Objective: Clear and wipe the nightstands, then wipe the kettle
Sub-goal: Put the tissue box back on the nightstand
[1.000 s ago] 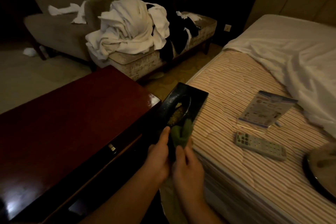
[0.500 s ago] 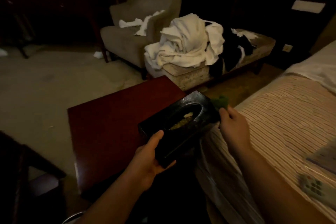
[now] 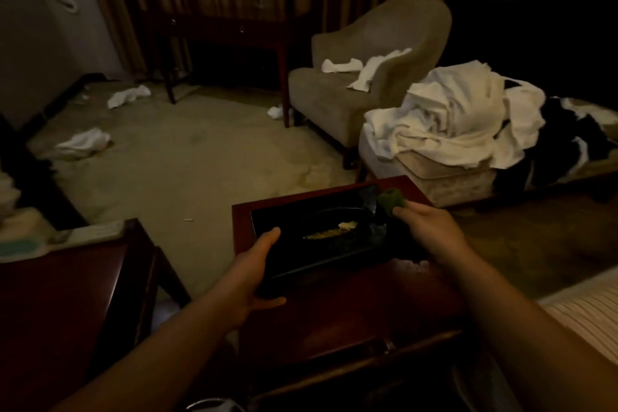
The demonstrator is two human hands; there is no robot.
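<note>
My left hand (image 3: 254, 273) gripped the black tissue box (image 3: 321, 237) over the table (image 3: 351, 311); my right hand (image 3: 426, 227) pinched a green cloth (image 3: 389, 199).

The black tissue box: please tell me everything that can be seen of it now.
The black tissue box is a flat, glossy, rectangular case with an oval opening on top, where something pale shows. It sits low over the red-brown nightstand; whether it rests on it is unclear. The left hand grips its near left corner, thumb on top. The right hand, holding a green cloth, is at its far right end.
</note>
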